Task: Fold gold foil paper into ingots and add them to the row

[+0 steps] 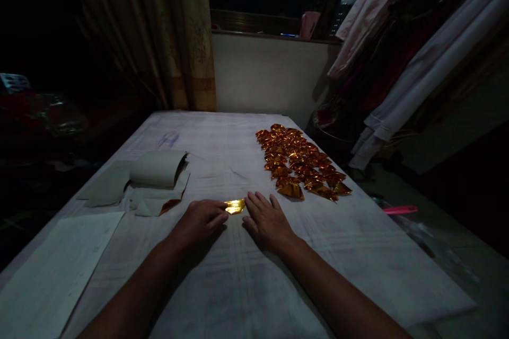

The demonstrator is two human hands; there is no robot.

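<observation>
A small folded piece of gold foil paper (235,206) lies on the white cloth-covered table (222,275) between my two hands. My left hand (201,223) rests palm down with its fingers curled and its fingertips touching the foil's left end. My right hand (267,221) lies flat on the cloth just right of the foil, fingers stretched out, index finger against the foil's right edge. Neither hand lifts the foil off the table.
A heap of several folded gold foil pieces (300,161) covers the table's right side. A stack of grey-backed sheets (153,177), one curled, lies at the left. A white sheet (51,270) sits near left. Curtains (167,32) and hanging clothes (405,47) stand behind.
</observation>
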